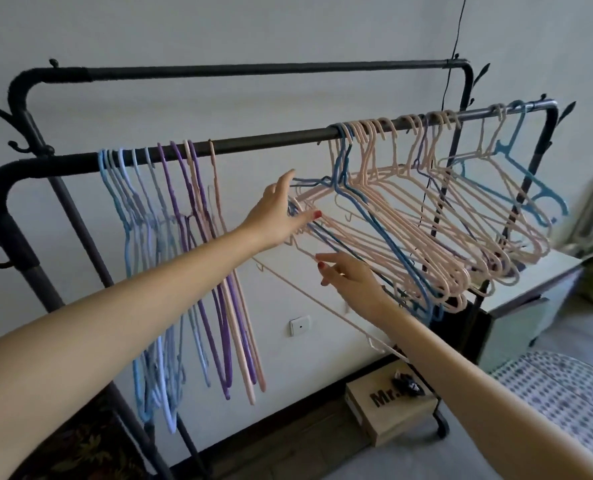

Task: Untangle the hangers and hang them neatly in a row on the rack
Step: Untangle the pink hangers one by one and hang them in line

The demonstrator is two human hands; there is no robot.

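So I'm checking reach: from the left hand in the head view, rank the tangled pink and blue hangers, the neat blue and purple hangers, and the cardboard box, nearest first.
From the left hand:
1. Tangled pink and blue plastic hangers: touching its fingers, to its right.
2. Neat row of blue and purple hangers: to its left on the front rail.
3. Brown cardboard box: far below, on the floor.

Both arms are bare all the way up, no sleeves in view, no watch, bracelets or rings that I can spot. Left hand (pixel 275 216) and right hand (pixel 348 280) both have red polish on the nails, easiest to see on the thumbs. Slim forearms, nothing else worn.
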